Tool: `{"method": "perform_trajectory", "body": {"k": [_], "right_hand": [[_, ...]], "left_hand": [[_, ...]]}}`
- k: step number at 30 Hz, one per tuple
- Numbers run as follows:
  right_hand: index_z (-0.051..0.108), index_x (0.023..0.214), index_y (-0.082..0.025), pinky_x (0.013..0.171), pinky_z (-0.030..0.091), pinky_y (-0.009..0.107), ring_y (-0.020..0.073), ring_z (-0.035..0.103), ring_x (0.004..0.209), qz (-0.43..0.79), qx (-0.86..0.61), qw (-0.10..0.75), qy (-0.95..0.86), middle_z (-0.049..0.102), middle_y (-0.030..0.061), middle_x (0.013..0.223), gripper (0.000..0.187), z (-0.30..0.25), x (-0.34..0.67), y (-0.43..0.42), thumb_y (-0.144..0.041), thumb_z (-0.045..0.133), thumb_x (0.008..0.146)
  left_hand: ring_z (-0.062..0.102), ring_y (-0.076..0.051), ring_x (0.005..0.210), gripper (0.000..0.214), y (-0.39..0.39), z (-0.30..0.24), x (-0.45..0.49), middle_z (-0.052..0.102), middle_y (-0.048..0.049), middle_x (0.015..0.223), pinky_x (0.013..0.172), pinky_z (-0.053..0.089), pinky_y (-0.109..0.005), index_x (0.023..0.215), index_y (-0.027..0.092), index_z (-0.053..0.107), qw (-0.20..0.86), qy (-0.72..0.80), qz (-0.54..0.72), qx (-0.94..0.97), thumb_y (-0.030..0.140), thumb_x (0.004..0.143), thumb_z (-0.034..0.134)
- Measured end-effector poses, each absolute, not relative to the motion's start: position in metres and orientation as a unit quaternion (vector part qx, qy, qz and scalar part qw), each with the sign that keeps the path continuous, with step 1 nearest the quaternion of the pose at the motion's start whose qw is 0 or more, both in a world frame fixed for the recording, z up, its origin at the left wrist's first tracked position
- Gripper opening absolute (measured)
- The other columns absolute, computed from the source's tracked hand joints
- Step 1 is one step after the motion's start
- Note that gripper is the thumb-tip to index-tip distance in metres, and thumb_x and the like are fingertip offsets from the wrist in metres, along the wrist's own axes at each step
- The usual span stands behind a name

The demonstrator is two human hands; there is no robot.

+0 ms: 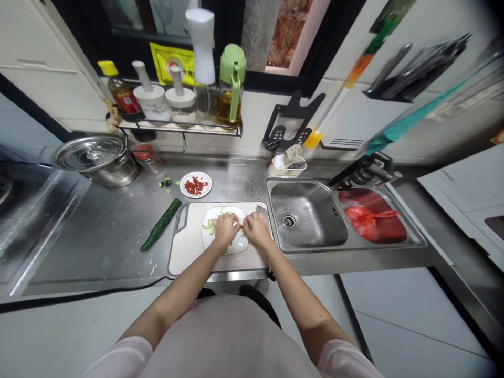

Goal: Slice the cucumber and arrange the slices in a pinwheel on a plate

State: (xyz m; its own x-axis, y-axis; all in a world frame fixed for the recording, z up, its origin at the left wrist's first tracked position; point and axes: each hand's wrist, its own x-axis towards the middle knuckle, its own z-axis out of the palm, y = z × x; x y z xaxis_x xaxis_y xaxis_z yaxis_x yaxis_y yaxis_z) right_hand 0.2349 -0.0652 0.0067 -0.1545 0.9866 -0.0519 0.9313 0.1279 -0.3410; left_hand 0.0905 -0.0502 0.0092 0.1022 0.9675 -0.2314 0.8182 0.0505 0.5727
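I'm resting both hands close together on the white plate [214, 239]: left hand [225, 229] and right hand [255, 229] pressing down on cucumber slices [208, 226]; grip unclear.

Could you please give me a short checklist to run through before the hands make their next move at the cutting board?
1. Both hands on the work: left hand and right hand rest together over the plate - ok.
2. Plate fully on the cutting board - ok.
3. Cucumber slices stay on the plate - ok.
4. Whole cucumber lies apart on the counter - ok.
5. Knife position: blade hidden by the right hand - cannot tell.
6. Grip of each hand - cannot tell.
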Motion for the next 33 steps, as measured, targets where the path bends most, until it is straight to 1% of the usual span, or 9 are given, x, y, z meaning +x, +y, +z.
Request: {"method": "perform_trajectory", "body": {"k": [3,7,12,19,25,33], "right_hand": [[0.064,0.088,-0.021,0.084,0.032,0.033,0.0229,0.044,0.098,0.149,-0.652,0.116,-0.735,0.057,0.0057,0.098,0.014,0.011,0.235,-0.065,-0.026,0.051,0.088],[0.064,0.096,-0.020,0.086,0.034,0.033,0.0232,0.044,0.100,0.147,-0.655,0.165,-0.722,0.058,0.0061,0.100,0.017,0.019,0.235,-0.067,-0.026,0.049,0.089],[0.064,0.097,-0.020,0.088,0.036,0.033,0.0232,0.045,0.101,0.153,-0.646,0.206,-0.719,0.059,0.0064,0.100,0.019,0.023,0.232,-0.070,-0.026,0.047,0.090],[0.065,0.102,-0.020,0.089,0.036,0.033,0.0232,0.045,0.102,0.144,-0.627,0.193,-0.741,0.060,0.0072,0.102,0.023,0.024,0.216,-0.052,-0.024,0.045,0.091],[0.066,0.102,-0.020,0.090,0.035,0.032,0.0234,0.045,0.100,0.160,-0.587,0.206,-0.766,0.060,0.0075,0.100,0.023,0.026,0.181,-0.007,-0.026,0.047,0.091],[0.068,0.108,-0.025,0.088,0.035,0.033,0.0232,0.043,0.102,0.185,-0.550,0.112,-0.807,0.059,0.0069,0.107,0.025,0.022,0.112,0.059,-0.028,0.048,0.092]], "left_hand": [[0.055,-0.023,0.099,0.014,-0.052,0.014,0.090,0.066,-0.0022,0.096,0.089,0.030,-0.037,0.095,0.026,0.067,0.293,0.661,0.167,0.670,0.030,0.084,0.059],[0.055,-0.020,0.099,0.018,-0.059,0.024,0.086,0.068,-0.0010,0.098,0.093,0.028,-0.037,0.100,0.027,0.066,0.256,0.658,0.247,0.663,0.030,0.089,0.052],[0.056,-0.021,0.099,0.018,-0.076,0.033,0.069,0.069,-0.0034,0.099,0.094,0.028,-0.036,0.098,0.025,0.067,0.244,0.660,0.263,0.661,0.032,0.090,0.052],[0.059,-0.019,0.088,0.014,-0.112,0.023,0.041,0.069,-0.0009,0.088,0.092,0.032,-0.036,0.091,0.026,0.067,0.252,0.676,0.285,0.632,0.034,0.088,0.056],[0.058,-0.019,0.084,0.015,-0.125,0.016,0.026,0.068,-0.0003,0.085,0.087,0.034,-0.036,0.092,0.025,0.067,0.239,0.677,0.318,0.620,0.036,0.086,0.058],[0.059,-0.020,0.085,0.018,-0.119,0.023,0.019,0.069,-0.0023,0.089,0.088,0.036,-0.037,0.093,0.025,0.067,0.250,0.701,0.298,0.598,0.037,0.087,0.055]]}}
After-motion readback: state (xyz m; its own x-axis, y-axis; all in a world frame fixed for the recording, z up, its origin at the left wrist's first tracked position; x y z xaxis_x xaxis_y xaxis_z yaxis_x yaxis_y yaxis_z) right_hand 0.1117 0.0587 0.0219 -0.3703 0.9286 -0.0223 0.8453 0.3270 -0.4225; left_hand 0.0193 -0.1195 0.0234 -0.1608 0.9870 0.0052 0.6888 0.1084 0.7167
